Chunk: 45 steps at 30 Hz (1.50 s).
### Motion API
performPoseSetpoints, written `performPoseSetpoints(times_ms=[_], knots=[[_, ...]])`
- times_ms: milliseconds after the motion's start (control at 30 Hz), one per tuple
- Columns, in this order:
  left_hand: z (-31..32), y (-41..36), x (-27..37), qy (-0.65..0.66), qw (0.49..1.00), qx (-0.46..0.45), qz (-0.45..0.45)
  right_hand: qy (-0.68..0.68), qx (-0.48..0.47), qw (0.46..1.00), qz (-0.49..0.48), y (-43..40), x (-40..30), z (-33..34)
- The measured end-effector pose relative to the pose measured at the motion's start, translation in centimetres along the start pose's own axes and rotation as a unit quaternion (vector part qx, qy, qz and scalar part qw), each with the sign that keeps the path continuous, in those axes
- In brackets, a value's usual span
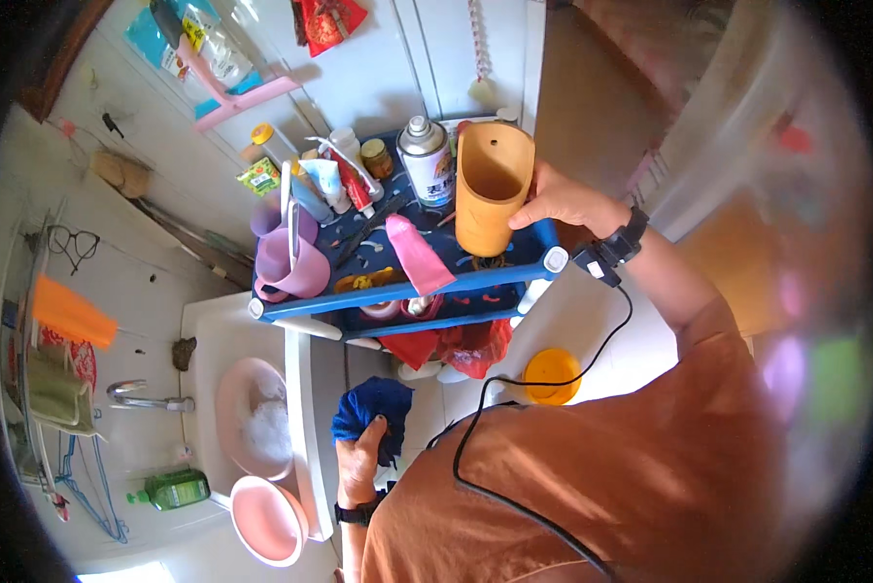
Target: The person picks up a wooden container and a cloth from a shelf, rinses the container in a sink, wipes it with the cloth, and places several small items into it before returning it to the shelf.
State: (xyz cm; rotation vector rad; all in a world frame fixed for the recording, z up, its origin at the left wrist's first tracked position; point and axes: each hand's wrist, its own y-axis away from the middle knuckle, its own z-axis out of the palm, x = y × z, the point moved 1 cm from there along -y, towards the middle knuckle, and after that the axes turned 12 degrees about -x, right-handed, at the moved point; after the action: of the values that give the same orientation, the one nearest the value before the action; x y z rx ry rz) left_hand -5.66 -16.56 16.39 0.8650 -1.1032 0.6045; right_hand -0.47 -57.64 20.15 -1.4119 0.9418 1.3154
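My right hand (564, 197) grips a tan, bamboo-like holder (483, 215) by its right side. Its mouth faces me, and a small hole shows in its raised back wall. The holder is over the right part of a blue shelf rack (407, 288); whether it touches the shelf cannot be made out. Lower down, in front of my body, my left hand (360, 463) holds a crumpled dark blue cloth (371, 412). Beside the holder stand a spray can (427, 160) and a pink tapered object (418, 255).
Purple cups (294, 266), tubes (327, 182) and a small jar (376, 158) crowd the rack's left side. A white sink (301, 408) holds a basin (236, 437) of suds. A pink bowl (269, 521) sits at its corner. A black cable (494, 492) crosses my body.
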Motion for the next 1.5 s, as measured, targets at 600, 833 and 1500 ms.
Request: performPoseSetpoints(times_ms=[600, 833, 1500], knots=[[-5.5, -2.9, 0.2, 0.002, 0.999, 0.041, -0.002, 0.1, 0.042, 0.988, 0.108, 0.8, -0.5, 0.1], [-9.3, -4.8, 0.2, 0.036, 0.999, 0.005, 0.012, 0.073, 0.241, 0.949, 0.19, 4.1, -3.0, 2.5], [-9.4, -5.9, -0.6, 0.077, 0.994, 0.078, -0.008, 0.377, 0.351, 0.849, 0.116, -0.9, -0.4, -0.9]])
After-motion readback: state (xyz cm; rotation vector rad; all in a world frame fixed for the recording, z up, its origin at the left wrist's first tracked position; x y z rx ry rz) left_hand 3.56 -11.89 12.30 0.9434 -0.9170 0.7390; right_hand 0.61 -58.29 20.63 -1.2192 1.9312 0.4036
